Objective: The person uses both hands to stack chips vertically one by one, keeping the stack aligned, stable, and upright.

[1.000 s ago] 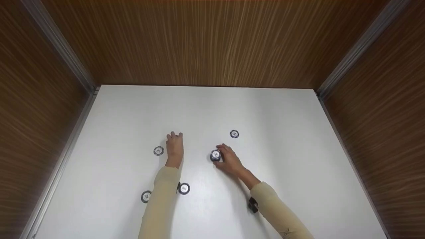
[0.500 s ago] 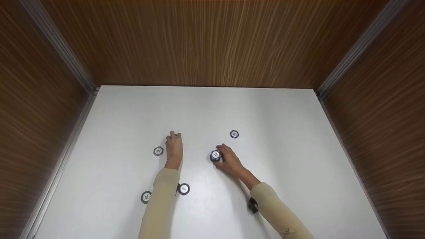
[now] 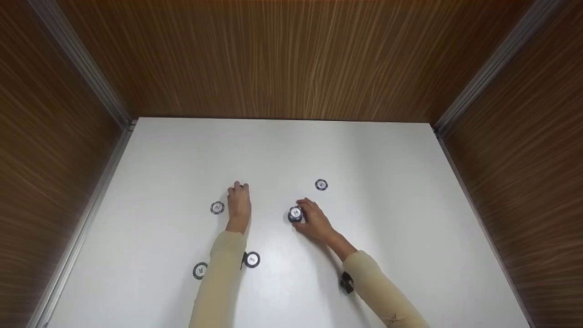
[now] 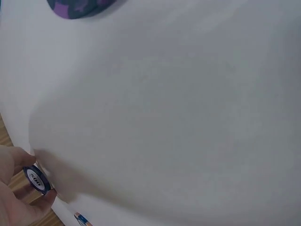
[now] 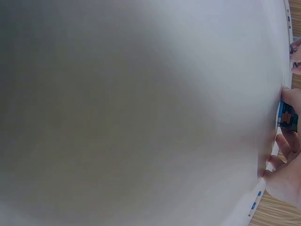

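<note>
My right hand [image 3: 315,222] holds a small stack of poker chips [image 3: 295,213] between thumb and fingers near the middle of the table. In the right wrist view the stack [image 5: 286,116] shows its striped edges at the right border. To the left, my left hand [image 3: 239,205] pinches a single poker chip [image 4: 36,180], tilted on edge, which the left wrist view shows; in the head view the fingers mostly hide it. A loose chip [image 3: 217,207] lies just left of that hand. Another loose chip [image 3: 321,184] lies beyond the right hand.
On the white table [image 3: 387,182], a chip [image 3: 200,270] lies left of my left sleeve and another chip [image 3: 252,259] right of it. A black device [image 3: 347,282] shows at my right forearm. Wood-grain panels [image 3: 282,59] enclose the table at the back and sides.
</note>
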### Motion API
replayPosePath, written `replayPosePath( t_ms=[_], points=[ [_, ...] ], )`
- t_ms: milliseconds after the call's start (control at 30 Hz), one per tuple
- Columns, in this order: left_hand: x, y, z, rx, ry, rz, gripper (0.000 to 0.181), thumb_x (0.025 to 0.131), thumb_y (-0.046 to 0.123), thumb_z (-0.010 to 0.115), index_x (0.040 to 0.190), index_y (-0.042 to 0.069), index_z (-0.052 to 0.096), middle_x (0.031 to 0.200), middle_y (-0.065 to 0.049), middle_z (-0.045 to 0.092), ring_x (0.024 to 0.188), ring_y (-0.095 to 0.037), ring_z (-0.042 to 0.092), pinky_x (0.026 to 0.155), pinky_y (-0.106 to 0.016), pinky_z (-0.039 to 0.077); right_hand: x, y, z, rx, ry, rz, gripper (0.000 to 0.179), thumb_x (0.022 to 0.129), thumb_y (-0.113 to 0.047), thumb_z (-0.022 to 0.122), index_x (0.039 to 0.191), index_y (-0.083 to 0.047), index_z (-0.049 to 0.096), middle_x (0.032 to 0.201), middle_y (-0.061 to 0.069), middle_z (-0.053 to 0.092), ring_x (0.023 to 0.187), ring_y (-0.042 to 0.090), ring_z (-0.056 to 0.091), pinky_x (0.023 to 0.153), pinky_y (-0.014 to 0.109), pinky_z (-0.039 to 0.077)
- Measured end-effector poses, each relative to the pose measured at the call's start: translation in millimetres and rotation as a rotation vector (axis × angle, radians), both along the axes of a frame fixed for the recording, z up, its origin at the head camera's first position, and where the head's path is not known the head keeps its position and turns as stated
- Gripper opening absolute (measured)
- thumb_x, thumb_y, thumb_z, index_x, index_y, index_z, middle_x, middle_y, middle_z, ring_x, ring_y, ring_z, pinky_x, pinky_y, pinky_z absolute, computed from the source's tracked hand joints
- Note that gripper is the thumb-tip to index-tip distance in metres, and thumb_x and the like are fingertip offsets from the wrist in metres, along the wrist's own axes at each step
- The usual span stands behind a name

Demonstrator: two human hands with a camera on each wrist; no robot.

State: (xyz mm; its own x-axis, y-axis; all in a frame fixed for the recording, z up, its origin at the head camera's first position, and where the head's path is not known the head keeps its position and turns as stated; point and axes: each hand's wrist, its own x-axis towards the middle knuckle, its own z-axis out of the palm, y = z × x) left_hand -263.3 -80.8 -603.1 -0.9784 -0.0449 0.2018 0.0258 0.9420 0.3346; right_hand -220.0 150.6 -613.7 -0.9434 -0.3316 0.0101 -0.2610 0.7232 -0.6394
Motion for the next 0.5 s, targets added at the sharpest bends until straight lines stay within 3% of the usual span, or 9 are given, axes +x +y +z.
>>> replayPosePath(
  t_ms=[500],
  points=[
    [7.4, 5.0, 8.3, -0.026, -0.025, -0.025, 0.012, 0.082, -0.008, 0.06, 0.093, -0.005, 0.064, 0.098, -0.021, 0.056, 0.086, -0.034, 0.056, 0.069, -0.036, 0.052, -0.2, 1.9, 0.0, -0.017, 0.052, 0.019, 0.059, 0.075, -0.019, 0.074, 0.125, 0.0, 0.049, 0.134, 0.014, 0.043, 0.129, 0.03, 0.031, 0.107, 0.039, 0.023]
  ],
)
